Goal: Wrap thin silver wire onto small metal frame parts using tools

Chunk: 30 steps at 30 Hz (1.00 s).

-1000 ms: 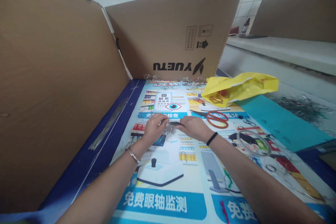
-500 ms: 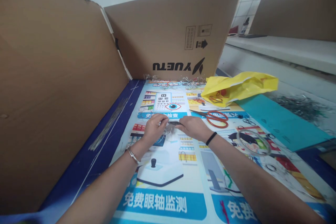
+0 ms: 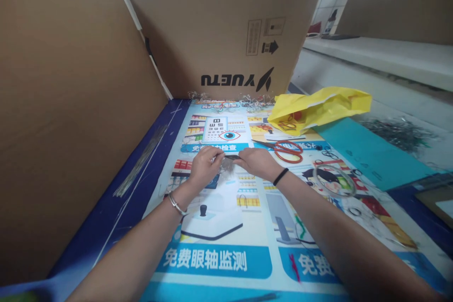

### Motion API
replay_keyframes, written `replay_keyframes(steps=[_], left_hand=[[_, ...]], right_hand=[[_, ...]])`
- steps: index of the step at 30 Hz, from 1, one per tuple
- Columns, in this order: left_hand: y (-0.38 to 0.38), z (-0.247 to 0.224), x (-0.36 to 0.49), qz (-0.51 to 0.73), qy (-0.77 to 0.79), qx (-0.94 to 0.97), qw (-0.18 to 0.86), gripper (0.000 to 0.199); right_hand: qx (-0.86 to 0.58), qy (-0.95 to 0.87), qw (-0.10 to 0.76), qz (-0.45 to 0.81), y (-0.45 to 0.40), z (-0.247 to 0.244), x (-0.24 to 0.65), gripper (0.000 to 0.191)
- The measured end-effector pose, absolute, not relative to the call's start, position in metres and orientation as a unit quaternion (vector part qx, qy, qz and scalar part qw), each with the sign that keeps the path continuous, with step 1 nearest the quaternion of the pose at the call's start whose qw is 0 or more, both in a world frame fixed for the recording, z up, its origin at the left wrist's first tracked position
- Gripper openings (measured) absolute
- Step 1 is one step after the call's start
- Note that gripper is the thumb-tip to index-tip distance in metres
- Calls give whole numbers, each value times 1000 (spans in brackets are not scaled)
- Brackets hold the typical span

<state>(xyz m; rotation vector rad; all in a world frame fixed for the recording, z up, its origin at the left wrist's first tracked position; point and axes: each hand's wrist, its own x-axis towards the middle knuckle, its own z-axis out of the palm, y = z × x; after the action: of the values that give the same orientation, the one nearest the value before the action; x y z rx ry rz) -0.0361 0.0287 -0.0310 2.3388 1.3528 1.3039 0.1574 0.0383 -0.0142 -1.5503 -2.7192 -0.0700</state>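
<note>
My right hand (image 3: 260, 163) is closed around small dark pliers (image 3: 232, 156), whose narrow jaws point left. Their handles are hidden in the fist. Facing it, my left hand (image 3: 206, 166) pinches at the tip of the jaws. A thin silvery wire piece (image 3: 227, 167) hangs in a loose tangle just below the fingers; its fine shape is blurred. Both hands are held close together over the printed sheet (image 3: 221, 226). Orange-handled scissors (image 3: 288, 151) lie beyond my right hand, their blades pointing left.
Straight wires (image 3: 141, 163) lie at the left beside a cardboard wall (image 3: 71, 104). Wire scraps (image 3: 253, 102) line the back cardboard panel (image 3: 219, 33). To the right are a yellow bag (image 3: 322, 106), a clear ring-shaped coil (image 3: 334, 180), a teal sheet (image 3: 371, 151) and a dark wire heap (image 3: 396, 134).
The whole view has shifted slightly, so everything appears a little higher and further left. Both hands keep nearly the same pose around the pliers and wire.
</note>
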Motion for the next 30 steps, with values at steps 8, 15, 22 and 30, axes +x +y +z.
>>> replay_keyframes(steps=[8,15,22,30], left_hand=[[32,-32,-37,439,464,768,56,11],[31,-30,-37,394,423,814,61,9],[31,-28,-42,363,412,836,18,13],[16,1,-38,235,418,876,-46,27]], right_hand=[[-516,-853,-73,24,32,25,179,45],[-475,-860,-161,92,17,46,181,39],[-499,-857,-99,86,35,29,195,39],[-524,-850,46,-1,47,-7,188,45]])
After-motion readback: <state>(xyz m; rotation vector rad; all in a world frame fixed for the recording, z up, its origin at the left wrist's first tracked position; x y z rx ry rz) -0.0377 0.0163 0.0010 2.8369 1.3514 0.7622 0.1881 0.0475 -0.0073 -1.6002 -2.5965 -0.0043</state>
